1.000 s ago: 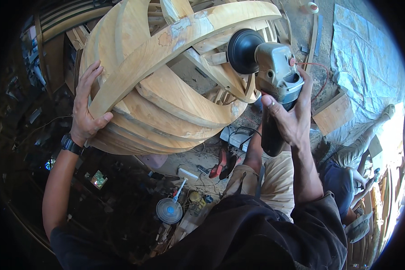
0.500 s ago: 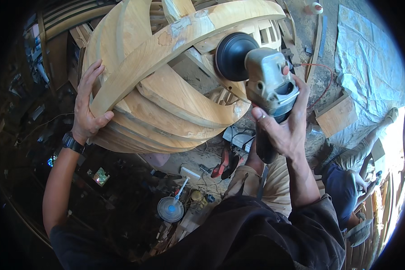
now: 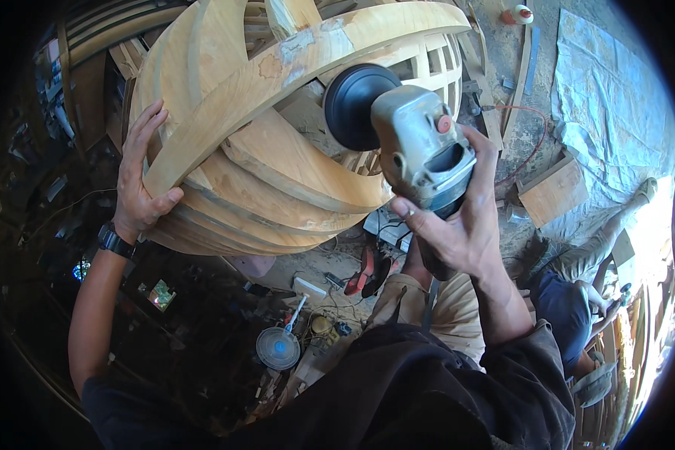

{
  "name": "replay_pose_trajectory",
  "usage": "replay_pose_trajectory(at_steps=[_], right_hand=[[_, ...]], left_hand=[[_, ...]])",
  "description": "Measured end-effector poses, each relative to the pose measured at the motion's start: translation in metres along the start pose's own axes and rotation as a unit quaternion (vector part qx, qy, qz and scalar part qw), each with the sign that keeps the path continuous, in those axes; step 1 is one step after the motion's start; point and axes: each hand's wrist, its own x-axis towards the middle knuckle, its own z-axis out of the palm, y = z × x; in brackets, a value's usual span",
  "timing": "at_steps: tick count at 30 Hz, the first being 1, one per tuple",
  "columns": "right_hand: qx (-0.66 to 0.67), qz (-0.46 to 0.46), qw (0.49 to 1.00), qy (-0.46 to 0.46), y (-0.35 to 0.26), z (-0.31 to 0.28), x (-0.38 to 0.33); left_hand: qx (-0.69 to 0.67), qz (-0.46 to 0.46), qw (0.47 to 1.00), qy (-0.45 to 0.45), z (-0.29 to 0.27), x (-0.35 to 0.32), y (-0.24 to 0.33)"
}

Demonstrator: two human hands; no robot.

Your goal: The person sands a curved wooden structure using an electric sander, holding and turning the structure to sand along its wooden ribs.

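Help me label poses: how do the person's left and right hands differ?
The left hand lies open against the pale curved wooden frame; the right hand grips a silver-and-black power tool. The left hand wears a black wristwatch; the right wears none. Both are gloveless.

One power tool, one wooden frame, one wristwatch, one tarp

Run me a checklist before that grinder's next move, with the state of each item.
1. Right hand gripping the angle grinder: ok, fingers and thumb wrapped round it.
2. Left hand braced on the curved wooden frame: ok.
3. Left hand away from the black disc: ok.
4. Hands covered: not ok, both bare.
5. Wristwatch off: not ok, worn on left wrist.
6. Disc stopped: cannot tell.
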Motion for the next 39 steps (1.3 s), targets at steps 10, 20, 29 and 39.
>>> replay_pose_trajectory(at_steps=[10, 20, 29, 39], right_hand=[[0.027, 0.028, 0.999, 0.015, 0.005, -0.011, 0.009], [0.04, 0.055, 0.998, 0.017, 0.003, -0.009, 0.008], [0.081, 0.077, 0.993, 0.036, 0.003, 0.002, 0.001], [0.0, 0.008, 1.0, -0.016, -0.01, 0.012, -0.005]], left_hand=[[0.007, 0.0, 1.0, 0.001, 0.001, -0.001, 0.0], [0.007, -0.002, 1.0, -0.001, 0.001, -0.003, -0.002], [-0.016, -0.021, 1.0, 0.005, 0.003, -0.005, -0.004], [-0.005, -0.003, 1.0, 0.001, 0.003, -0.002, -0.004]])
